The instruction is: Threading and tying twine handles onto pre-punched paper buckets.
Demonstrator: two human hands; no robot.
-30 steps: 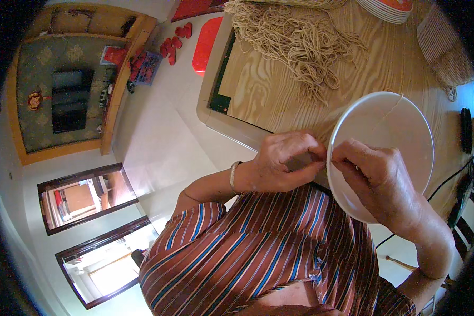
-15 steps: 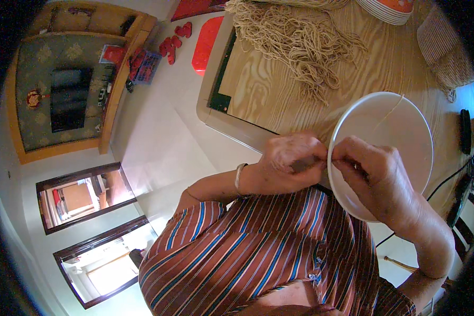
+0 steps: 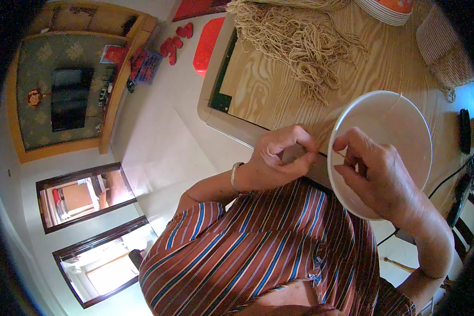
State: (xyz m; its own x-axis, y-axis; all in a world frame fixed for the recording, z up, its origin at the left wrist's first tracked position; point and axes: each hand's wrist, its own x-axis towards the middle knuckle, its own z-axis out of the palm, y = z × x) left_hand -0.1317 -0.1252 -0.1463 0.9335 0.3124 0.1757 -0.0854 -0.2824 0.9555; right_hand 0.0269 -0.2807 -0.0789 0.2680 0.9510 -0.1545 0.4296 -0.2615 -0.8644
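My left hand (image 3: 284,158) is closed in a pinch, thumb against fingertips, just outside the rim of a white bucket (image 3: 411,131). A short, thin tan cord (image 3: 343,154) shows between the hands, its end at the left fingertips hard to make out. My right hand (image 3: 374,174) reaches over the bucket's mouth. Its index finger and thumb are parted, while the other fingers curl around the cord. Another tan strand (image 3: 396,104) lies over the bucket's far rim and hangs inside. The bucket leans toward me at the table's edge.
A tangled heap of tan cord (image 3: 305,47) lies on the wooden table (image 3: 258,89). Stacked bowls (image 3: 387,13) and a woven tan piece (image 3: 445,50) are at the far right. A black cable (image 3: 447,179) runs along the right side. A red stool (image 3: 208,45) stands beyond the table.
My hands, which met at the bucket's rim, have drawn slightly apart. The left has shifted left and turned; the right index finger and thumb have spread. The bucket has barely moved.
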